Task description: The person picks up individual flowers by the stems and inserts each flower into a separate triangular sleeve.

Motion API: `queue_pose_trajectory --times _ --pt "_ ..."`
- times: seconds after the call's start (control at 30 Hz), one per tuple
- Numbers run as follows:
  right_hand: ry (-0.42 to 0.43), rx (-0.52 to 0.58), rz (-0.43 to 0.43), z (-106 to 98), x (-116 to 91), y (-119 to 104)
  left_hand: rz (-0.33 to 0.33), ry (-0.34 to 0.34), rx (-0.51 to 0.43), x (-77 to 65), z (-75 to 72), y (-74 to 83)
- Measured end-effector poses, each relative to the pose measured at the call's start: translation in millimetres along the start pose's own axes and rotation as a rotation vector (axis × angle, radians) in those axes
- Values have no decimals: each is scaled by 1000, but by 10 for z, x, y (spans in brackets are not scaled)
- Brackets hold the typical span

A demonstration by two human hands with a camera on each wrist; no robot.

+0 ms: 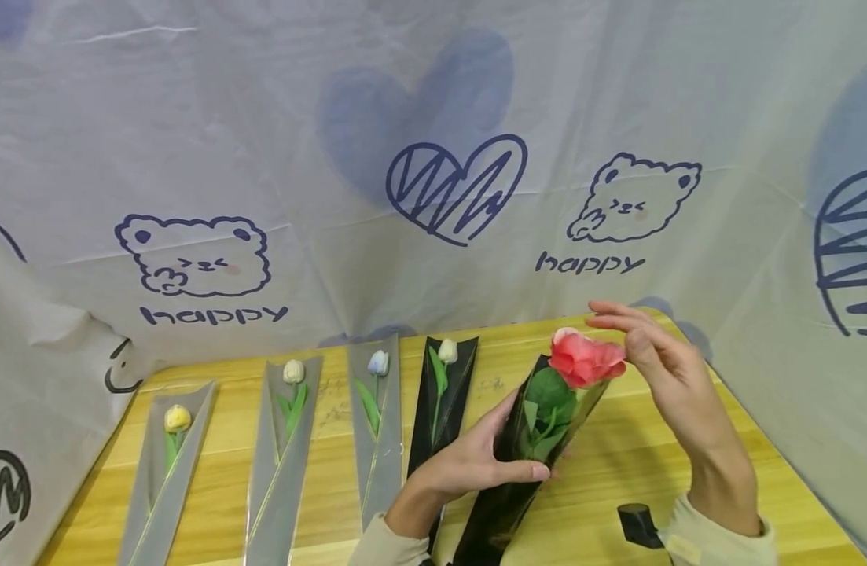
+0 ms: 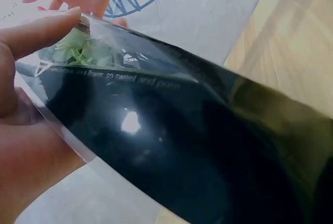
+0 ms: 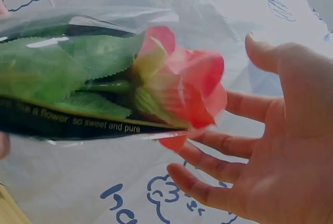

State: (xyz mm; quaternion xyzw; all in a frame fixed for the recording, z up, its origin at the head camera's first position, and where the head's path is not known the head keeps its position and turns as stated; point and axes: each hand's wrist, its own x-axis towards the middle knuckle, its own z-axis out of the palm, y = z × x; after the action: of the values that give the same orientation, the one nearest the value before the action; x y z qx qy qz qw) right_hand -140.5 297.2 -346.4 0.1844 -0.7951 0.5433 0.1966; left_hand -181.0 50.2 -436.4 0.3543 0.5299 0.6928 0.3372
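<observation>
A pink-red artificial rose (image 1: 585, 359) with green leaves sits in a black and clear flower sleeve (image 3: 93, 122), its bloom poking out of the top. My left hand (image 1: 475, 456) grips the sleeve around its middle, thumb across the front. In the left wrist view the thumb presses on the glossy wrap and the sleeve's lower part (image 2: 156, 125) runs down to the right. My right hand (image 3: 281, 141) is beside the bloom, fingers spread and fairly straight, some of them behind or against the petals. Whether they touch is hard to tell.
On the wooden table (image 1: 617, 440) lie a yellow tulip (image 1: 178, 419), a cream tulip (image 1: 294, 373) and a blue-white tulip (image 1: 379, 363) in grey sleeves. Another white tulip (image 1: 447, 351) lies in a black sleeve. A small black object (image 1: 638, 525) is near the right sleeve cuff. Printed cloth hangs behind.
</observation>
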Motion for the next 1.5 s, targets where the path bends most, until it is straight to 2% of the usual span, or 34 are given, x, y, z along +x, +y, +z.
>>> queue_pose_trajectory --times 0.1,0.17,0.27,0.37,0.47,0.6,0.67,0.73,0.87,0.97,1.17,1.27,1.5 --pt "43 75 37 -16 2 10 4 16 -3 -3 -12 2" --pt "53 109 83 -30 2 19 29 10 -39 0 -28 6" --pt "-8 61 160 -30 -11 40 69 1 -121 7 -53 20" --pt "-100 -3 213 22 -13 52 86 13 -148 2 -75 40" --pt "-125 -7 226 112 1 43 70 23 -120 -4 -92 57" --pt "-82 -19 203 195 17 -3 39 90 -23 -65 -135 124" --pt "-57 -27 174 205 15 -32 60 160 18 -93 -152 197" --pt "-39 -28 139 205 10 -57 113 245 28 -86 -146 285" --pt "-21 3 103 244 10 -96 206 506 154 -6 -101 404" --pt "3 -18 116 319 21 -129 248 664 251 41 -60 437" --pt "78 -77 199 451 42 -225 407 893 453 63 -42 458" --pt "152 -87 234 481 49 -261 459 946 499 67 -34 479" --pt "222 -81 199 555 64 -319 461 927 531 93 70 546"
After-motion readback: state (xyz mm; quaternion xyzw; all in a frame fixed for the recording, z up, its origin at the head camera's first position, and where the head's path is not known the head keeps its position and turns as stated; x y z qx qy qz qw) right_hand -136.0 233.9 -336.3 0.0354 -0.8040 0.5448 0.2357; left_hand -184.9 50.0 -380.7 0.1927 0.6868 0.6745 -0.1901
